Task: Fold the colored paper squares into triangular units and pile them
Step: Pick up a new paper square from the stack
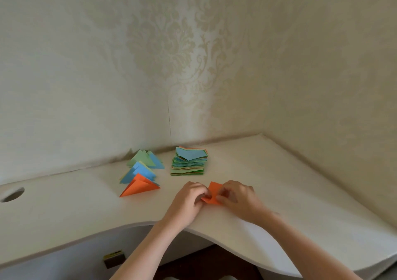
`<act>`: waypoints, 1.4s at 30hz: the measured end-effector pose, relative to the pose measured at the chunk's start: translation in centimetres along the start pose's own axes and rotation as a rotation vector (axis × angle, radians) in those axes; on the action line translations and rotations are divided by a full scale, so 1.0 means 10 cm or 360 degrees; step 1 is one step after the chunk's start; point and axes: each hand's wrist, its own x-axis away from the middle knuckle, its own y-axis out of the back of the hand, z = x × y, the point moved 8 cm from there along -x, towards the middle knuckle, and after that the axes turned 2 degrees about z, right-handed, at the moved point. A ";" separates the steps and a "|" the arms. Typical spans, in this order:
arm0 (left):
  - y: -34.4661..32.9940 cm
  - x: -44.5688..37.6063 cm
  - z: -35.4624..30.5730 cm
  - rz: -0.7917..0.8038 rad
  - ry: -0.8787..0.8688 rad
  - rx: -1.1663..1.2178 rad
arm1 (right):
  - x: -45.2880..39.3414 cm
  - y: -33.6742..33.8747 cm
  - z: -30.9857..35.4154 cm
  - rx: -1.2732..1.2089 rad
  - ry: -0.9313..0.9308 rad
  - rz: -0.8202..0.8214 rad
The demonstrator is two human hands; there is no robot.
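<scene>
Both hands, L & R, pinch orange paper nr desk front edge.

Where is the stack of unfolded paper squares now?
In the head view, the stack of squares sits near the back wall, right of the folded triangles, beyond both hands.

The light is soft and a bit dim, with a warm yellow-green tint. The right side of the wall looks brighter and the left side grayer. Shadows on the white desk are faint. Nothing shines or glares. The picture is a little fuzzy, and the desk edge bends near the sides.
</scene>
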 end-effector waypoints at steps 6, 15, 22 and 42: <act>0.02 0.00 -0.01 -0.0037 0.0015 -0.0084 | 0.21 0.05 0.02 -0.0028 0.0307 -0.0183; 0.00 -0.04 0.08 -0.0228 0.0340 0.0039 | 0.09 -0.01 -0.05 0.0121 0.0014 -0.0451; -0.09 -0.11 0.06 -0.0237 0.0430 -0.0182 | 0.03 -0.10 -0.19 -0.0073 -0.0196 -0.0486; -0.15 -0.01 -0.32 -0.0194 0.0288 -0.0103 | 0.00 -0.10 -0.26 -0.0341 -0.0267 -0.0296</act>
